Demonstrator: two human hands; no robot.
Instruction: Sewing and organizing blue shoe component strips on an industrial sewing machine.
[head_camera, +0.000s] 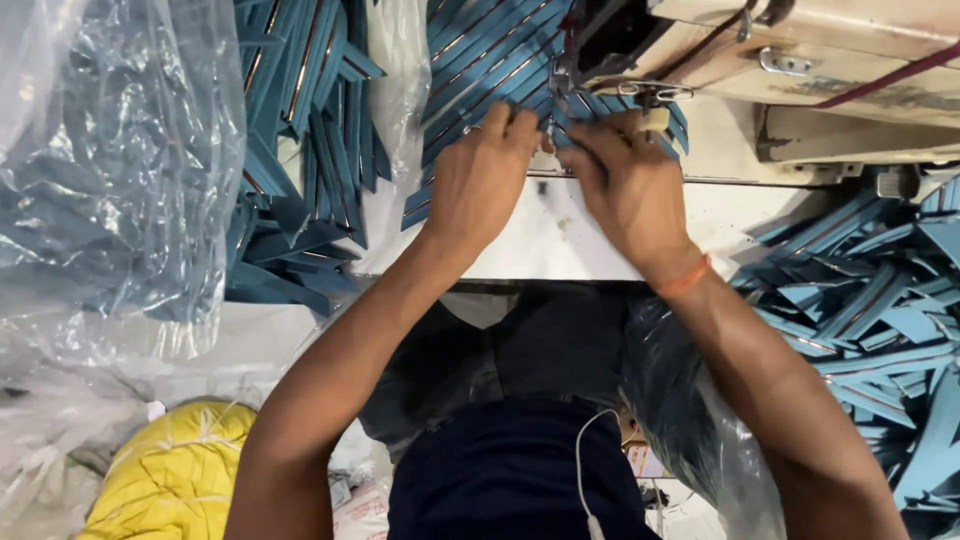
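Strip: blue fabric strip (590, 108) with a thin stripe lies on the white table (560, 235), right under the needle area of the sewing machine (800, 60), at the top middle of the view.
Left hand: left hand (480, 180) rests palm down on the strip, fingers bent and pressed on the cloth just left of the needle; it is closed on nothing, only pressing flat.
Right hand: right hand (625, 185) also lies on the strip, just beside the left one, almost touching it; the fingertips pinch or press the cloth near the presser foot (650, 95). I cannot tell if it grips the strip or only pushes it.
Wrist: orange band (685, 278) sits around the right wrist.
Machine: cream-coloured body fills the top right; a dark red cord (890, 75) runs across it.
Fan of strips: more blue strips (480, 60) spread out behind the hands, going up and to the left from the needle.
Left pile: loose pile of blue strips (310, 150) lies left of the table, partly standing, partly fallen.
Plastic bag: clear bag (110, 170) with blue pieces inside is at the far left.
Right pile: big heap of blue strips (870, 320) lies to the right, near the right forearm.
Yellow cloth: yellow bundle (175, 475) sits at the bottom left, under plastic.
Cable: white cable (585, 470) hangs over the person's dark clothes at the bottom middle.
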